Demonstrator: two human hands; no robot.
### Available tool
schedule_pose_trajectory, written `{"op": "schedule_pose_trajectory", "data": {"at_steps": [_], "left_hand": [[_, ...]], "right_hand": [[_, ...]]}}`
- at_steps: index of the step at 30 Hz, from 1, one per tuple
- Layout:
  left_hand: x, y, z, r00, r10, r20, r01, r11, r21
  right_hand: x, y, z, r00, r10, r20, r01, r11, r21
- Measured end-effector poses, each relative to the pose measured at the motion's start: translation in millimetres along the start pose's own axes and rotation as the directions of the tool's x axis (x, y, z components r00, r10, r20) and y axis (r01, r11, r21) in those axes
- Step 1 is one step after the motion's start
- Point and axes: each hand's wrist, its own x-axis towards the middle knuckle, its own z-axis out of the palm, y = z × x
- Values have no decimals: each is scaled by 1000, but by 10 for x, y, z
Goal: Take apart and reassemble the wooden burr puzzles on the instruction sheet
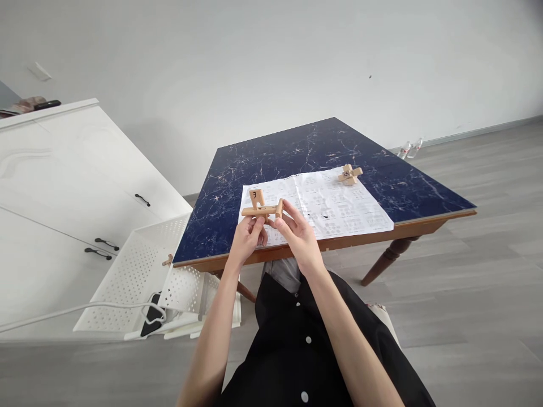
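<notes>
Over the near edge of a printed instruction sheet (322, 195), both hands hold light wooden puzzle pieces. My left hand (248, 234) is closed on a partly joined set of wooden puzzle pieces (257, 199); one notched piece stands upright and bears a dark mark, and another lies crosswise. My right hand (301, 237) pinches a short wooden puzzle piece (279, 208) at the right end of the crosswise one. Whether that piece is locked in or only touching, I cannot tell. At the sheet's far right corner rests an assembled wooden puzzle (349, 174), a cross-like block with a dark mark.
The sheet lies on a dark blue marbled table (271, 152) with a wooden edge. To the left are a white cabinet (85, 186) and white perforated baskets (131, 265), with a small wooden piece (168, 260) by the table corner. Plastic bottles (410, 148) stand on the floor behind.
</notes>
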Motion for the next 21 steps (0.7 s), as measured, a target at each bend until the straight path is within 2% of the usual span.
{"op": "schedule_pose_trajectory", "data": {"at_steps": [9, 21], "left_hand": [[5, 0, -16, 1000, 1, 30, -1, 1000, -2], [10, 5, -11, 999, 9, 33, -8, 1000, -23]], "right_hand": [[-1, 6, -52, 1000, 1, 21, -1, 1000, -6], [-5, -75, -78, 1000, -18, 22, 21, 992, -126]]}}
